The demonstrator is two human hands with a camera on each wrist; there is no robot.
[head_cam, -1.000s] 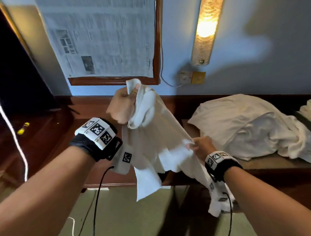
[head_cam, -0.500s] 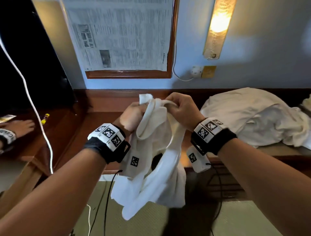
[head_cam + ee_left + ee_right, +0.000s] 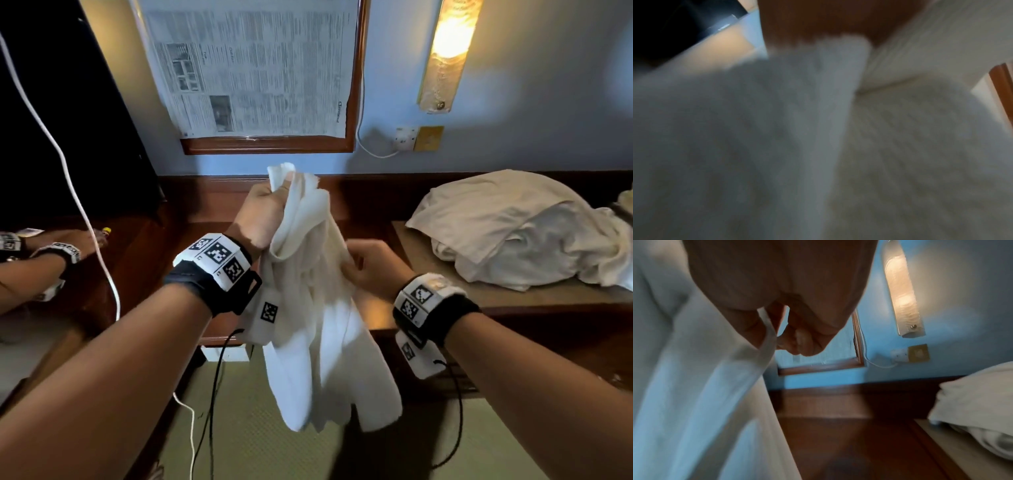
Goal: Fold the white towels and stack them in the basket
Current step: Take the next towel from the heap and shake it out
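A white towel (image 3: 322,329) hangs in the air in front of me, bunched and dangling toward the floor. My left hand (image 3: 265,209) grips its top corner, held high. My right hand (image 3: 368,267) pinches the towel's right edge lower down, thumb and curled fingers on a thin hem (image 3: 768,335) in the right wrist view. The left wrist view is filled by blurred white towel (image 3: 777,146). No basket is in view.
A heap of white and cream towels (image 3: 513,229) lies on a low bench (image 3: 445,298) at the right. A dark wooden desk (image 3: 191,219) stands behind the towel. Cables (image 3: 85,219) hang at the left. Green carpet (image 3: 274,452) is below.
My right hand has slid down from the top of the towel beside my left hand to its right edge. The left hand rose slightly, and the towel now hangs longer.
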